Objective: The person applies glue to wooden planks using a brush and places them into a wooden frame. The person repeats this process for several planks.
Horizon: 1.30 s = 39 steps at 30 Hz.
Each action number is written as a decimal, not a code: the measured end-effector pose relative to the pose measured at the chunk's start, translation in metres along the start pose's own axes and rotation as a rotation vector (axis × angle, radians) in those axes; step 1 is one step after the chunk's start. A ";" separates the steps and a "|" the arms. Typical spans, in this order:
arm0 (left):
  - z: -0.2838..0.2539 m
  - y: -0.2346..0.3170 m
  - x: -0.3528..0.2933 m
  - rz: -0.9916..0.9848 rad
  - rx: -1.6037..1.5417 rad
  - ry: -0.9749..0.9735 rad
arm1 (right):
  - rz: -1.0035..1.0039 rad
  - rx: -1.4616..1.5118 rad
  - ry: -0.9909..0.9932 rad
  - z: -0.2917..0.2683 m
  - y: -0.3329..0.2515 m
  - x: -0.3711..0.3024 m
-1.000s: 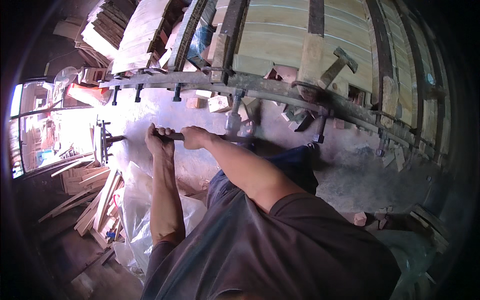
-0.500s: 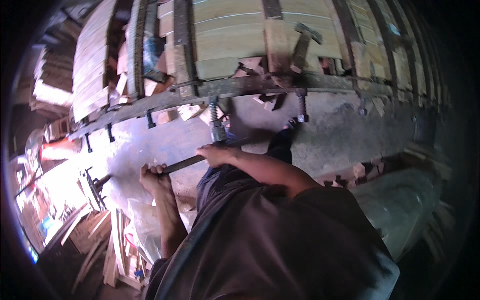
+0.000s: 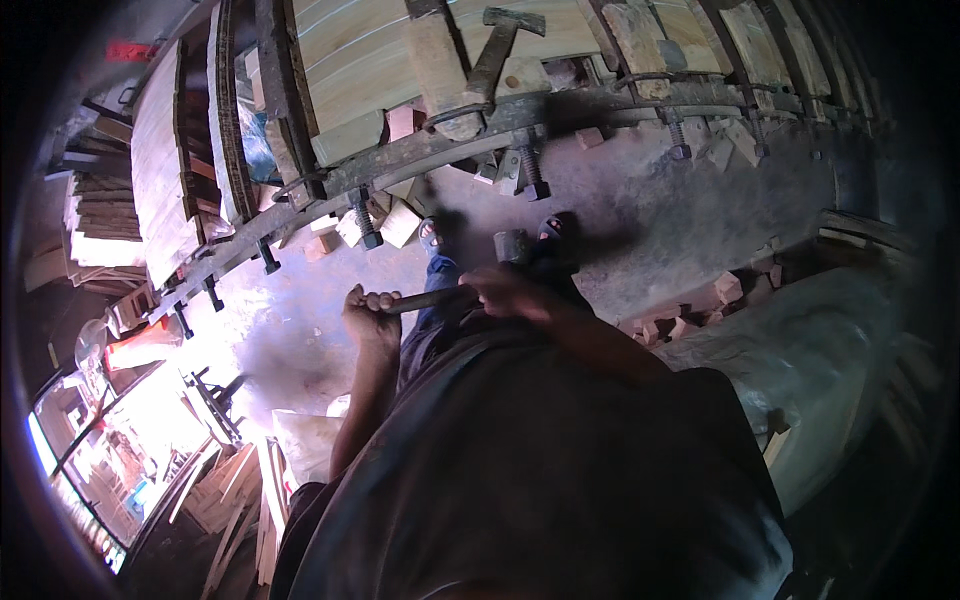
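A dark metal bar, apparently the handle of a socket wrench (image 3: pixel 428 299), runs between my hands in front of my body. My left hand (image 3: pixel 372 314) is wrapped round its left end. My right hand (image 3: pixel 497 292) grips it farther right, in shadow. Just beyond the right hand a grey cylindrical head (image 3: pixel 511 246) shows, which looks like the wrench's socket, apart from any bolt. Ahead of me stands a clamping frame, whose curved-looking metal rail (image 3: pixel 400 163) carries several threaded bolts. The nearest are one bolt (image 3: pixel 364 220) ahead of my left hand and another bolt (image 3: pixel 533 168) ahead of my right.
A hammer (image 3: pixel 497 58) rests on the clamped pale boards (image 3: pixel 350 50). Wood offcuts (image 3: pixel 400 222) lie on the concrete floor (image 3: pixel 640 210) under the rail. Plastic-wrapped stock (image 3: pixel 800 350) is at my right, with wood blocks beside it. Loose wood strips (image 3: pixel 235 500) lie at lower left.
The socket has come away from the bolt it was on, and both hands have brought the wrench closer to my body. My view has shifted to the right along the rail.
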<state>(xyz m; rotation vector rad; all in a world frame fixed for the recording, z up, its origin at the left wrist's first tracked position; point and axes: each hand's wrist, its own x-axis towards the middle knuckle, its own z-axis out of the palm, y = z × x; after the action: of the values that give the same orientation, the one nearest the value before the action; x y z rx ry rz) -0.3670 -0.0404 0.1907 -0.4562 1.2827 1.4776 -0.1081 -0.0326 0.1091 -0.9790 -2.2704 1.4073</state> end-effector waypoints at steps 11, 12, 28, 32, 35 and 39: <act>0.003 -0.079 0.019 -0.100 -0.093 0.081 | 0.305 -0.255 -0.417 -0.094 0.021 -0.002; -0.004 -0.083 0.028 -0.121 -0.094 0.115 | 0.276 -0.304 -0.420 -0.094 0.022 0.000; -0.118 -0.134 0.112 -0.328 0.699 0.195 | 0.410 -0.518 -0.531 -0.075 0.035 0.014; -0.048 -0.075 0.027 -0.303 0.636 0.116 | 0.280 -0.421 -0.332 -0.076 0.037 0.007; -0.022 -0.049 -0.019 -0.244 0.861 0.017 | 0.134 -0.374 -0.268 -0.076 0.041 0.007; 0.022 -0.039 -0.059 0.080 1.108 -0.282 | 0.096 -0.354 -0.281 -0.084 0.034 0.008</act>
<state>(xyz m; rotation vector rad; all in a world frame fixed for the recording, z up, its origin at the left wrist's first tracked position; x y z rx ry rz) -0.3052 -0.0546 0.2284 0.5180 1.6547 0.6611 -0.0532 0.0395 0.1184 -1.0598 -2.7842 1.2728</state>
